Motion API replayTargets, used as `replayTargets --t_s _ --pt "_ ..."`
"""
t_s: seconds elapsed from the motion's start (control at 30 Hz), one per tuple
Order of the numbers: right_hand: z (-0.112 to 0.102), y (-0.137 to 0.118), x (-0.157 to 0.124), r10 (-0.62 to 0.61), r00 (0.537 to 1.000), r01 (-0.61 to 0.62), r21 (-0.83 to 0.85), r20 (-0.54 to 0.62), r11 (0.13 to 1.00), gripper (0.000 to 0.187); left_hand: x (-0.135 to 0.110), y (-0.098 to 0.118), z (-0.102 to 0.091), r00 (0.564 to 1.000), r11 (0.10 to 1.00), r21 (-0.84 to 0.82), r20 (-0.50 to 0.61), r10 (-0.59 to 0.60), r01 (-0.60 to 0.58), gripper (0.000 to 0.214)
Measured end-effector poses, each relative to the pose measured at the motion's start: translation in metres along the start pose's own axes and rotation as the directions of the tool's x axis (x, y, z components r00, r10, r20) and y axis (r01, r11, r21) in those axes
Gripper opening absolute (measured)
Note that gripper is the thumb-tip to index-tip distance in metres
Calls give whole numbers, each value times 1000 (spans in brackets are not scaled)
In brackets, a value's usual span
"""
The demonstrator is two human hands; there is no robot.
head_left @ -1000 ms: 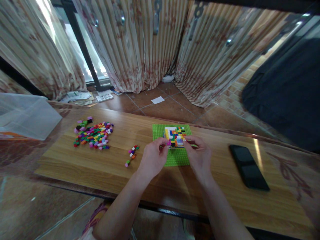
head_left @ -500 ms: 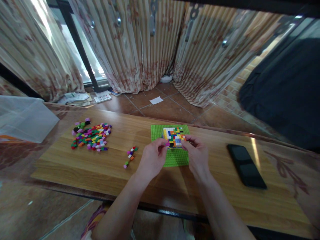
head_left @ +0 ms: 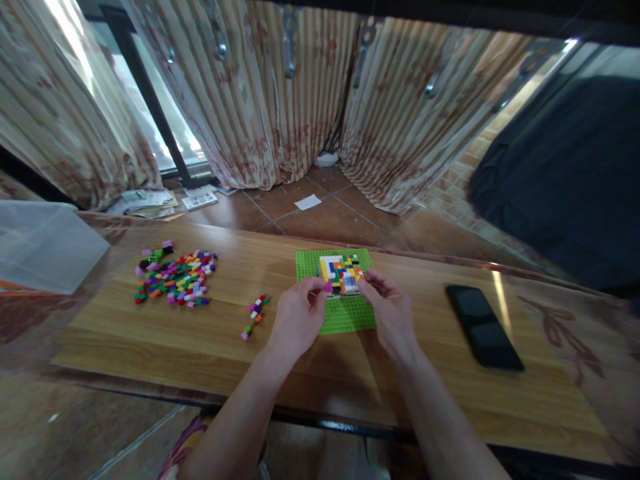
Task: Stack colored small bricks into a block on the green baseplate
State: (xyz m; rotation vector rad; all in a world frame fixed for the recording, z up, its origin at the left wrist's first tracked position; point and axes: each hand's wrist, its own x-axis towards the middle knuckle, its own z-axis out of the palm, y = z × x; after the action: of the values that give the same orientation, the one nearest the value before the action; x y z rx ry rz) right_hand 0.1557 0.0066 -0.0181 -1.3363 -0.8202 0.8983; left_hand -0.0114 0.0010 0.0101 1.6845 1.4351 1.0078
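Neatly, a block of many-coloured bricks (head_left: 343, 272) is set on the far half of a green baseplate (head_left: 350, 321), which is laid close to the far edge of the wooden worktop (head_left: 200, 350), about midway between its left and right ends. At the block's near left corner, a pink brick (head_left: 328, 287) is pinched between the narrowed fingers of the left hand (head_left: 299, 319); whether it is seated there cannot be told. The block's right side is met by the fingertips of the right hand (head_left: 394, 313), held close together; whether any piece is gripped by them cannot be seen. To the left of the baseplate, a small cluster of bricks (head_left: 257, 309) is strewn, and a larger heap (head_left: 183, 280) is spread toward the worktop's far left corner. Toward the right edge, a black phone (head_left: 484, 327) is laid flat. Beyond the left edge, a translucent box (head_left: 45, 243) is partly seen.
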Motion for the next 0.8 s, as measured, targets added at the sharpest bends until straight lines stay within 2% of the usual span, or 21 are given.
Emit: replayTargets --t_s 0.13,0.3,0.6,0.7,0.8 --pt "-6 -2 1 18 1000 -18 -25 16 1000 41 2 -4 1 997 995 71 -50 -65 69 20" --pt "-6 -3 -3 28 998 -22 -116 51 993 39 6 -8 2 997 998 -51 65 -35 38 37" --pt "-19 -2 -15 75 997 -65 -233 35 970 45 2 -12 -5 988 999 -18 152 29 -26 40" --pt "-24 0 -13 66 997 -58 -241 29 969 45 7 -20 -17 994 1000 -1 109 19 -19 38" --pt "-27 0 -11 54 999 -52 -209 3 977 42 13 -31 -45 1000 998 61 13 -14 13 27"
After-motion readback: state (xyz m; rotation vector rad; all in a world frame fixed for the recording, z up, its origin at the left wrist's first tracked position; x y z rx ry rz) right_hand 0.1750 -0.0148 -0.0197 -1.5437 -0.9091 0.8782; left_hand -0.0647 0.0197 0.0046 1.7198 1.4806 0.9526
